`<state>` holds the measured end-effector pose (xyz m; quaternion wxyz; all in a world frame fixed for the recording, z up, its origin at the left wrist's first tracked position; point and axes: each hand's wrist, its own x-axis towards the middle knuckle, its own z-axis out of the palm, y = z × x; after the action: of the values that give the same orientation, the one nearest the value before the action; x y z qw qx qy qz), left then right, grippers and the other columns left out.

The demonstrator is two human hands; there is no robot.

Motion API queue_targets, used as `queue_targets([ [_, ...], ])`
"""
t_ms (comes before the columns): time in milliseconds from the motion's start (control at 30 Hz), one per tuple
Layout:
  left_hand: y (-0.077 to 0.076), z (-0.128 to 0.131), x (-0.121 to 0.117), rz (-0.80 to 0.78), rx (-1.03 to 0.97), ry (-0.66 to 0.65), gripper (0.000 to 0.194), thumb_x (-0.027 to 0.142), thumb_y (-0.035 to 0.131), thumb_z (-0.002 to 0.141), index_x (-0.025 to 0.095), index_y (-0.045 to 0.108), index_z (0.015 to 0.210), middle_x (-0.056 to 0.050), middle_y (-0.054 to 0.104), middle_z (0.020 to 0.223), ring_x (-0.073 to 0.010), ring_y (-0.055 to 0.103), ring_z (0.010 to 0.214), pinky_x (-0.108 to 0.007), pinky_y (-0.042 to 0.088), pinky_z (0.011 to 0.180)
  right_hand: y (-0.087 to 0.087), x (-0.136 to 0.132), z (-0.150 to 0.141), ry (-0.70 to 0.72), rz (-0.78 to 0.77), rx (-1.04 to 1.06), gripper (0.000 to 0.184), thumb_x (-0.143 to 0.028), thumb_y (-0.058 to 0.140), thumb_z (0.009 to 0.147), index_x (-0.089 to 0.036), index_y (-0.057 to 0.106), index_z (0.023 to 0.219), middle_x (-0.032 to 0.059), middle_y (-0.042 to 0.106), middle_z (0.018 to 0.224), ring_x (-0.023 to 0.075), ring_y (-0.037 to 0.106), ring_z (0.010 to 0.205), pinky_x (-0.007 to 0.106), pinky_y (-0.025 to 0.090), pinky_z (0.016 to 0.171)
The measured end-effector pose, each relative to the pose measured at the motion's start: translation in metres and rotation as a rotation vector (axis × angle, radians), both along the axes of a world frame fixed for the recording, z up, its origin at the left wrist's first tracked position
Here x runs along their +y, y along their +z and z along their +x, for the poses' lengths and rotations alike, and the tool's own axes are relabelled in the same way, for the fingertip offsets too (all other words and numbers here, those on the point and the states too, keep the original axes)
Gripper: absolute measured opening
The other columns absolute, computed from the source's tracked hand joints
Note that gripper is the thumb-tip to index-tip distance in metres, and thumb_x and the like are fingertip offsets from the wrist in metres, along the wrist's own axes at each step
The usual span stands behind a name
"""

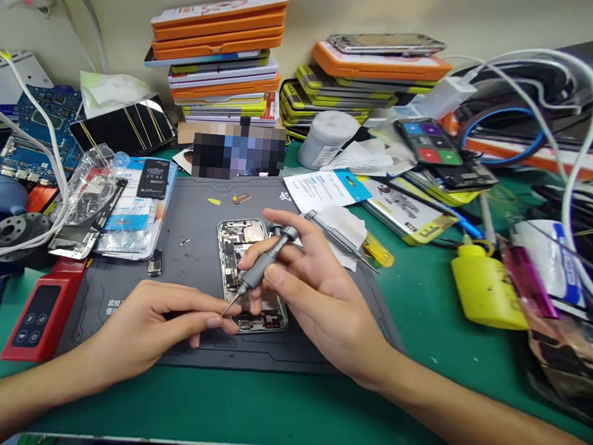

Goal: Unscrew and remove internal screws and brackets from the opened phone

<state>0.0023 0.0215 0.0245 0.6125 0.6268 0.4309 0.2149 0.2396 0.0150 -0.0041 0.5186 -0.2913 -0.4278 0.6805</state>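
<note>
An opened phone [237, 245] with its circuit boards bare lies on a dark grey work mat [193, 220]. My right hand [311, 293] is closed round a grey precision screwdriver [264, 265], tilted with its tip down near the phone's lower left edge. My left hand [158, 321] rests on the mat beside the phone, thumb and forefinger pinched together right at the screwdriver's tip; what they hold, if anything, is too small to name.
A second screwdriver [337, 236] lies on white paper right of the phone. A yellow bottle [482, 287], white cables [576, 171], stacked orange and yellow cases [223, 50], a red device [42, 311] and a packaged battery [152, 179] surround the mat on the green table.
</note>
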Motion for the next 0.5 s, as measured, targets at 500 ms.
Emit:
queue_targets([
  [500, 0.0017, 0.0002, -0.0015, 0.0, -0.01, -0.001, 0.021, 0.024, 0.073, 0.099, 0.024, 0.089, 0.112, -0.007, 0.087, 0.099, -0.0111, 0.066, 0.064, -0.018, 0.058, 0.061, -0.0004, 0.0008, 0.0006, 0.008, -0.018, -0.012, 0.046, -0.03, 0.069, 0.105, -0.035, 0.049, 0.146, 0.0012, 0.073, 0.109, 0.0135, 0.07, 0.076, 0.031, 0.064, 0.074],
])
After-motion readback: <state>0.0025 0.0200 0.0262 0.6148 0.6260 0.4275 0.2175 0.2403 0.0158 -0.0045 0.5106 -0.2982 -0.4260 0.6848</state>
